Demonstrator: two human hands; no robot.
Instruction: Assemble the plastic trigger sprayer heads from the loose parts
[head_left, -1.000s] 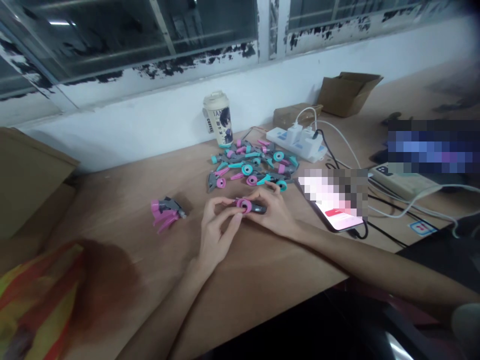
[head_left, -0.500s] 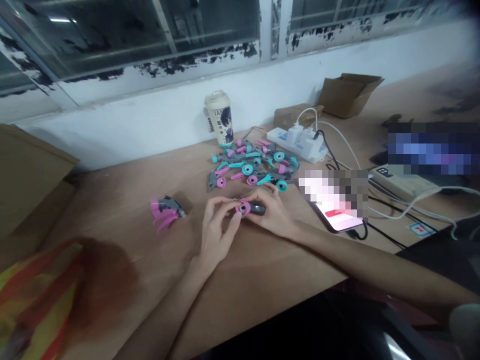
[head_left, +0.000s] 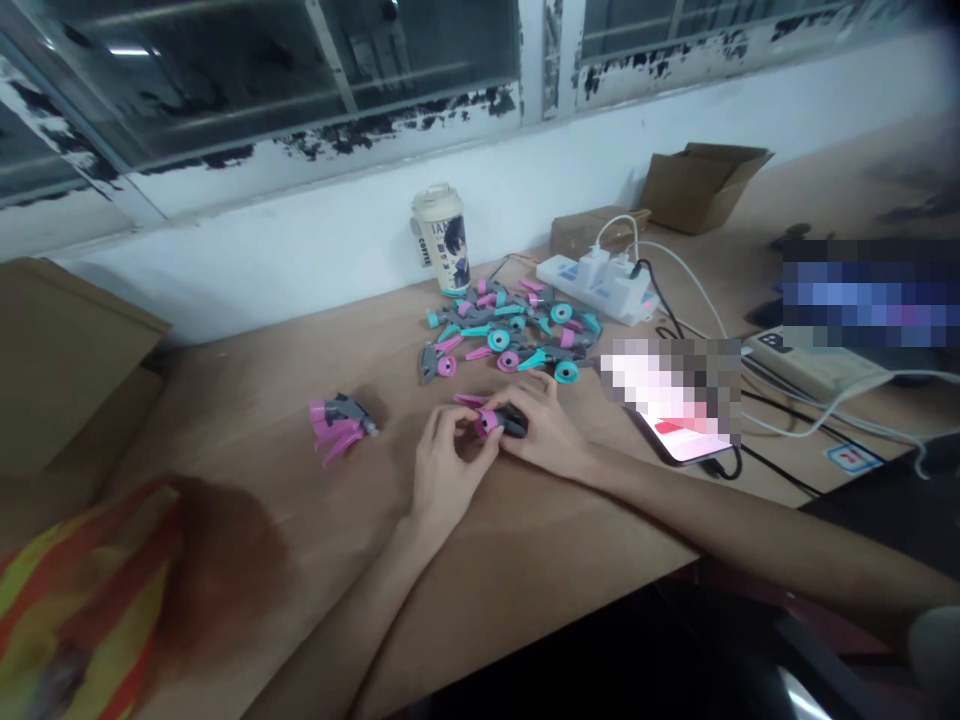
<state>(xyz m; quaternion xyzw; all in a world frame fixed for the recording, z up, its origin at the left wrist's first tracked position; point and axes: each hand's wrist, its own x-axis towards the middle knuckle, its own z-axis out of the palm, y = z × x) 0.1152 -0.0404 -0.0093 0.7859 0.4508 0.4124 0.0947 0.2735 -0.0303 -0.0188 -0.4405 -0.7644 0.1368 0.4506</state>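
Observation:
Both hands hold one pink and grey trigger spray head just above the table. My left hand pinches its pink collar between thumb and fingers. Its grey body is in the grip of my right hand, whose fingers hide part of it. A pink trigger sticks out toward the upper left. To the left, a second pink and grey spray head lies on the table, a pink trigger part under it. Beyond my hands spreads a pile of pink, teal and grey spray heads.
A coffee cup stands behind the pile by the wall. To the right are a power strip with cables and a lit phone. Cardboard boxes stand at left and back right. A yellow-red bag sits front left.
The spray head has turned in my hands: its collar opening faces more to the left, and the pink trigger now shows. The whole view has shifted slightly.

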